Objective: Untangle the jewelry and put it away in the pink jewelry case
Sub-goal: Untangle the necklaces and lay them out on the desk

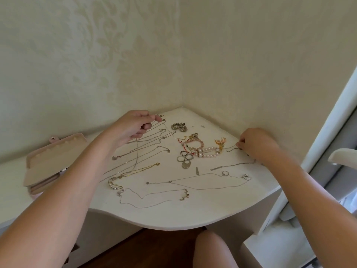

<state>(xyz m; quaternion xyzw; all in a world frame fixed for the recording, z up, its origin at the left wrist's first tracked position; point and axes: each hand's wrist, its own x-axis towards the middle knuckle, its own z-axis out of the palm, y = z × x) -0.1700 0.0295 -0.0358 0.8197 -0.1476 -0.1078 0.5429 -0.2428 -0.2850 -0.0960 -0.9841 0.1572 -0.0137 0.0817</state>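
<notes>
Head view, chain (164,122) between left fingers (158,118) (pinched)

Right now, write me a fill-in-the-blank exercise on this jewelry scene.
The pink jewelry case lies ____, its flap folded back.
It sits on the person's ____ side of the table.
The left hand and the right hand each pinch a thin ____.
The bracelet beside the rings is strung with white ____.
Missing words: open; left; chain; pearls.
</notes>
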